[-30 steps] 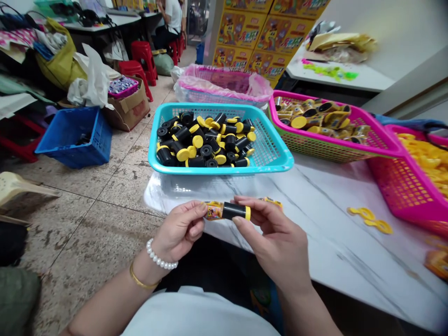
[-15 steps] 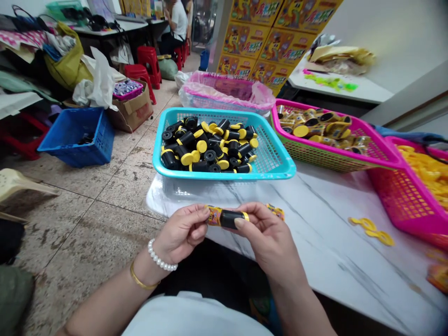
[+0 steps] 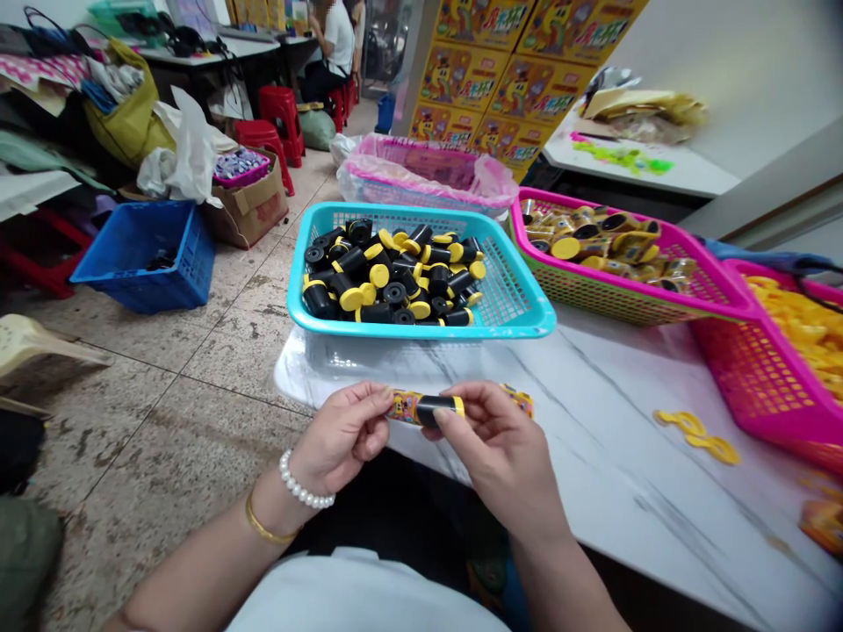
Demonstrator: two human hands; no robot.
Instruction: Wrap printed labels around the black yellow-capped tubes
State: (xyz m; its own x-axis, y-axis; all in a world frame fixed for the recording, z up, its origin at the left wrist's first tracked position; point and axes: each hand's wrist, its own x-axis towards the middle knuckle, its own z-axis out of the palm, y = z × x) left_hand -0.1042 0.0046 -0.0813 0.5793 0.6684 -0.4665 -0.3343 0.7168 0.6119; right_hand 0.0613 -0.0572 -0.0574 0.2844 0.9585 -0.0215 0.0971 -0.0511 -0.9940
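Holding the black tube (image 3: 431, 414): both hands share it in front of the person, by the table's (image 3: 593, 456) near edge, just as half a second ago.
Left hand (image 3: 352, 426): thumb and fingers pinch the outer end of the orange printed sleeve (image 3: 404, 407), which meets the tube; whether it fits inside or around cannot be told.
Right hand (image 3: 500, 452): thumb in front and fingers behind close on the tube; the thumb has slid a little toward the sleeve, so the yellow end (image 3: 459, 405), partly covered half a second ago, shows more fully.
Turquoise basket (image 3: 421, 331): stands on the table beyond the hands with similar black pieces (image 3: 395, 293), unchanged.
Printed piece (image 3: 525, 402): lies partly hidden behind the right hand, as before.
Yellow loops (image 3: 715, 449): stay on the table near the pink basket (image 3: 770, 360).
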